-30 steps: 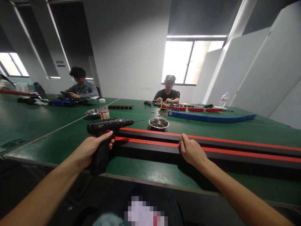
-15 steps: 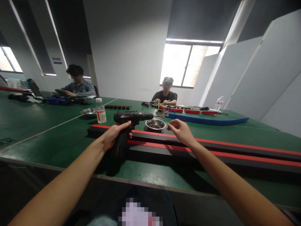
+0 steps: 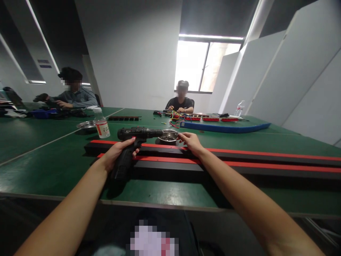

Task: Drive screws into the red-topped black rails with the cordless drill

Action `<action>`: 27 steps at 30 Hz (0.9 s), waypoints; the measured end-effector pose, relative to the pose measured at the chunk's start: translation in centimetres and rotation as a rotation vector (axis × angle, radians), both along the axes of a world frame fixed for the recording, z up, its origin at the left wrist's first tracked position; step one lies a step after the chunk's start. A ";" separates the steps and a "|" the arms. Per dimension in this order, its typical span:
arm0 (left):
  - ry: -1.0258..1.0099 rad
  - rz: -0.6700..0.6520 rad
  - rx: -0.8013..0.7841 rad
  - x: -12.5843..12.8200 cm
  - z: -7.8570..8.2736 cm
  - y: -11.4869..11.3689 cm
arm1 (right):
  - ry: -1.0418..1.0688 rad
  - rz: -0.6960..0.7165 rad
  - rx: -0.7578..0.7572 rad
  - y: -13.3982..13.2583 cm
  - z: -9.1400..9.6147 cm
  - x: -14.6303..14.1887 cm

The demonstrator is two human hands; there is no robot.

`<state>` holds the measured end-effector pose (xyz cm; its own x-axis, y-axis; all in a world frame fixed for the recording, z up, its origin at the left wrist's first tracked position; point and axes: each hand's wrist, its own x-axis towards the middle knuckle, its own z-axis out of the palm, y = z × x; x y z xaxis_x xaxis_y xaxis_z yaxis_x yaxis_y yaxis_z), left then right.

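Observation:
My left hand grips the handle of a black cordless screwdriver, held level above the near end of two long black-and-red rails that lie across the green table. Its bit points right, toward a small steel bowl of dark screws just behind the rails. My right hand reaches to the bowl's right rim, fingers curled at it. Whether the fingers hold a screw is too small to see.
A small plastic bottle and a flat steel dish stand at the left behind the rails. Farther back lie a long blue strip, red parts and coloured wires. Two other people sit working at the table's far side.
My right hand left the front rail and moved up and left to the steel bowl. My left hand carried the screwdriver rightward along the rails toward the bowl.

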<state>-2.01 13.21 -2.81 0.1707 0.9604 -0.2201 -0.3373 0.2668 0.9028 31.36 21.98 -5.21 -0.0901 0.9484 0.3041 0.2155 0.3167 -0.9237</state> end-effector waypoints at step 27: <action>0.053 0.071 -0.027 1.4 0.9 -0.8 | -0.089 0.070 -0.004 -0.2 -0.1 -0.1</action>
<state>-0.60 12.36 -1.94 0.0900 0.9633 -0.2529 -0.3080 0.2684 0.9127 31.24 21.83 -5.34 -0.1831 0.9401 0.2876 0.2745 0.3298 -0.9032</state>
